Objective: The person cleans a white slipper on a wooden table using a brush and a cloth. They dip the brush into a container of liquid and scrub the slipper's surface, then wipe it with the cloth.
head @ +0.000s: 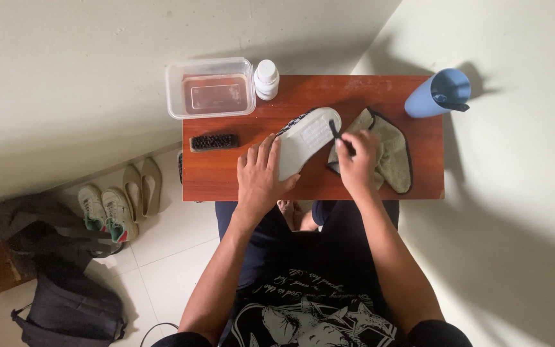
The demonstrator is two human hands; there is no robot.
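Observation:
A shoe (304,138) lies sole-up on the small red-brown wooden table (226,173), its white sole facing me and a checkered upper showing at the far end. My left hand (261,173) presses on the near end of the shoe and holds it. My right hand (358,157) grips a thin dark brush (337,132) whose tip touches the sole's right edge. Under my right hand lies a grey cloth with a dark border (390,151).
A black scrub brush (214,142) lies at the table's left. A clear plastic tub of water (210,88) and a white bottle (266,79) stand at the back. A blue cup (438,94) sits at the back right corner. Shoes (114,205) and dark bags (59,283) are on the floor left.

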